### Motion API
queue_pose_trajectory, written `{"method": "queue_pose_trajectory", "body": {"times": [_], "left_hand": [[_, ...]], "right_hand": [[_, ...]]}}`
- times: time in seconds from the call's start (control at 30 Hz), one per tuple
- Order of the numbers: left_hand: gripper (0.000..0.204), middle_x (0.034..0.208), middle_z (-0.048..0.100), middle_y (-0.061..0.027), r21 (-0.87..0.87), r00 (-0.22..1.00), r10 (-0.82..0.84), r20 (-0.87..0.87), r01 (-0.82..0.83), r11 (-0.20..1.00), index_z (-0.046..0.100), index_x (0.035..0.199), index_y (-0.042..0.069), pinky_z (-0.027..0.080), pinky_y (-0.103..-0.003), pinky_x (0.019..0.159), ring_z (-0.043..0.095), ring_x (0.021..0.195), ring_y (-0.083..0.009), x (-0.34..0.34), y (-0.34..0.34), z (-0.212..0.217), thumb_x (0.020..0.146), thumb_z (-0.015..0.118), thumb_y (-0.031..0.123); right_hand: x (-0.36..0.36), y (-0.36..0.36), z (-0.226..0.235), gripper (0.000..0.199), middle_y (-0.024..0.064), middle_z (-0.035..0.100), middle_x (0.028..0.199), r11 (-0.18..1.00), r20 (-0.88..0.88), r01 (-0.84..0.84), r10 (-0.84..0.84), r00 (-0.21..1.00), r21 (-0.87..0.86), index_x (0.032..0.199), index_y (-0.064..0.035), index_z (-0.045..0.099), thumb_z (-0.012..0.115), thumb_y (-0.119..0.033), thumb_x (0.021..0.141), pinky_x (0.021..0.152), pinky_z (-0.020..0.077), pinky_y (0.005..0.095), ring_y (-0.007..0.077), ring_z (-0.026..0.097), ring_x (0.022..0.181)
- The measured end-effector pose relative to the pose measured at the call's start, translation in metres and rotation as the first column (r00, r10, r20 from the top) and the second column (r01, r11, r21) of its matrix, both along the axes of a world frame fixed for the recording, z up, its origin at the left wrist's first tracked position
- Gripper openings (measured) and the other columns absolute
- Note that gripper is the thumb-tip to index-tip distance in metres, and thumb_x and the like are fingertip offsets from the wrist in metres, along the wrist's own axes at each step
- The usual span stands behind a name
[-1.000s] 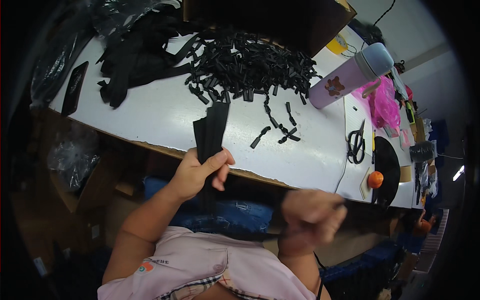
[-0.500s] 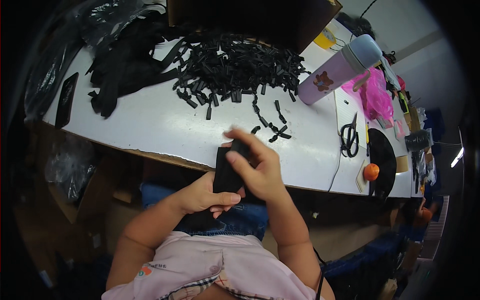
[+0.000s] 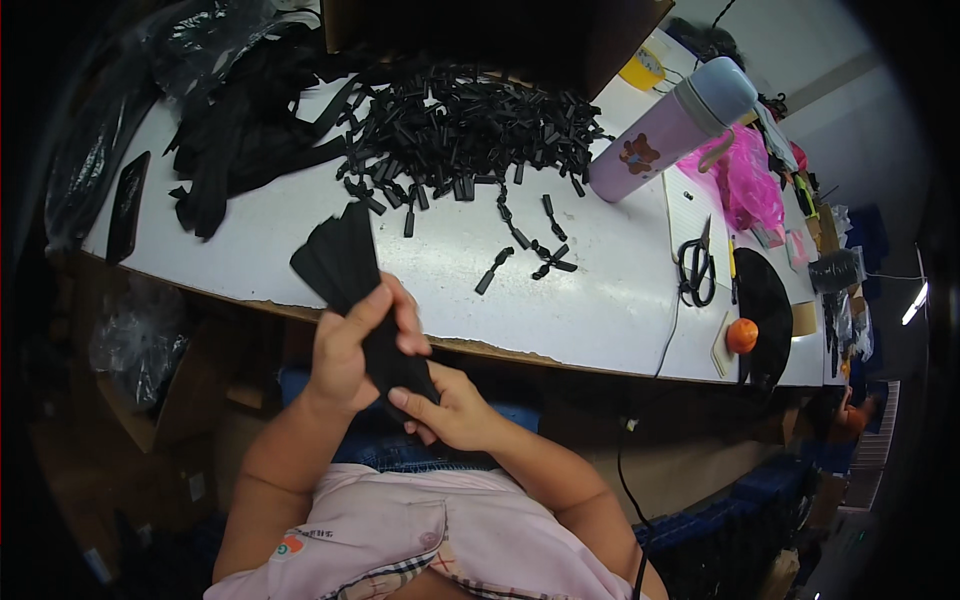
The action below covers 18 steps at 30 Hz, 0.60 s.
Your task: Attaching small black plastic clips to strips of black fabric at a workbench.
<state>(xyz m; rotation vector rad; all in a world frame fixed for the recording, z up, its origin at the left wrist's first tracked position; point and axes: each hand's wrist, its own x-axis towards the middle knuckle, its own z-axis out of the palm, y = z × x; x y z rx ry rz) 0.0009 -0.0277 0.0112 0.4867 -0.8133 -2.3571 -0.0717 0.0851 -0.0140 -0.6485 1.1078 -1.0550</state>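
A bundle of flat black fabric strips [image 3: 345, 262] stretches between my two hands, over the table's front edge. My left hand [image 3: 350, 350] is closed round its middle, thumb on top. Lower down, my right hand [image 3: 450, 408] grips the near end, with the thumb pressing on the strips. The far end fans out slightly above the white tabletop [image 3: 270, 255]. Beyond the hands lies a heap of small black zipper pulls with cord loops [image 3: 450, 135]. Several loose ones, including a single pull [image 3: 493, 271], lie in front of the heap.
At the far left are more black strips [image 3: 215, 175] and a dark phone [image 3: 128, 205]. An open box [image 3: 640, 45] stands behind the heap. To the right are a lilac bottle [image 3: 660, 135], black scissors [image 3: 697, 270], an orange fruit [image 3: 742, 336] and a pink bag [image 3: 750, 185].
The bundle has swung left and away from me, its far end now spread. My left hand has moved up along it; my right hand has dropped from its top to the near end.
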Motion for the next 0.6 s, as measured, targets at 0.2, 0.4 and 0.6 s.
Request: {"method": "queue_pose_trajectory", "body": {"times": [0.2, 0.4, 0.6], "left_hand": [[0.03, 0.05, 0.028, 0.0024, 0.108, 0.967, 0.005, -0.256, 0.024, 0.994, 0.039, 0.071, 0.01, 0.033, -0.021, 0.039, 0.026, 0.037, -0.0062, 0.01, -0.03, -0.003, 0.092, 0.03, 0.03], [0.029, 0.05, 0.028, 0.0027, 0.181, 0.936, 0.176, -0.305, -0.124, 0.976, 0.041, 0.074, 0.01, 0.028, -0.02, 0.042, 0.025, 0.039, -0.0057, 0.015, -0.047, -0.006, 0.092, 0.028, 0.028], [0.03, 0.05, 0.025, 0.0032, 0.111, 0.903, 0.281, -0.324, -0.259, 0.959, 0.043, 0.074, 0.009, 0.028, -0.02, 0.042, 0.024, 0.038, -0.0056, 0.028, -0.064, 0.001, 0.092, 0.028, 0.028]], "right_hand": [[0.003, -0.005, -0.004, 0.029, -0.0016, 0.048, 0.066, 0.98, -0.179, 0.123, -0.151, 0.972, -0.159, 0.103, -0.0021, 0.047, 0.056, -0.02, 0.082, 0.048, 0.0372, 0.0181, 0.004, 0.045, 0.054], [-0.004, 0.003, -0.002, 0.029, 0.0015, 0.053, 0.067, 0.943, -0.069, 0.283, -0.299, 0.952, -0.176, 0.114, -0.0018, 0.046, 0.044, -0.008, 0.086, 0.046, 0.0364, 0.0163, 0.0044, 0.044, 0.049], [-0.024, 0.023, 0.013, 0.021, 0.0052, 0.057, 0.063, 0.888, -0.536, 0.202, -0.417, 0.734, -0.413, 0.101, 0.0001, 0.054, 0.046, -0.001, 0.082, 0.043, 0.0393, 0.0178, 0.0073, 0.049, 0.045]]}}
